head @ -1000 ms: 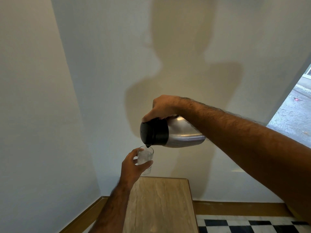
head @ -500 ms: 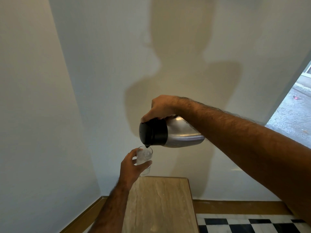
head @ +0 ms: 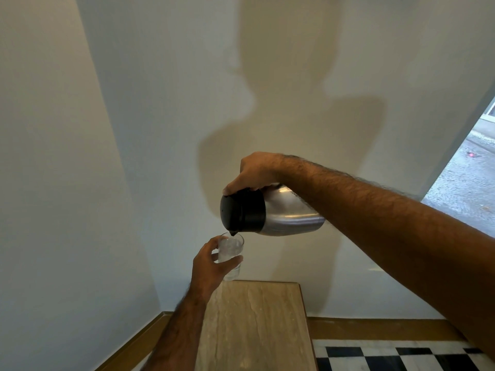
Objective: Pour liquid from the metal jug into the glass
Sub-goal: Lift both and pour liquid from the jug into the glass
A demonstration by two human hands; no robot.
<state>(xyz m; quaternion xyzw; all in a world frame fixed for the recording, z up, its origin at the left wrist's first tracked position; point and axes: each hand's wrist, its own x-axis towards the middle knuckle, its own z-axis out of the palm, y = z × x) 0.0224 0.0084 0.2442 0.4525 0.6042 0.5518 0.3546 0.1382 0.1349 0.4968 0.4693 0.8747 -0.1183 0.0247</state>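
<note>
My right hand grips the metal jug from above, thumb on its black lid. The jug lies tipped nearly level, black top to the left, its small spout just over the rim of the glass. My left hand is wrapped around this clear tumbler and holds it in the air, above the far end of the table. Clear liquid fills much of the glass. The jug's handle is hidden under my right hand.
A narrow beige stone-topped table stands below the glass, its far end against the white wall. A wooden skirting board runs along the corner. Black-and-white checkered floor lies to the right, and an open doorway shows pavement outside.
Hands, jug and glass have shifted very slightly to the left; the jug stays tipped over the glass.
</note>
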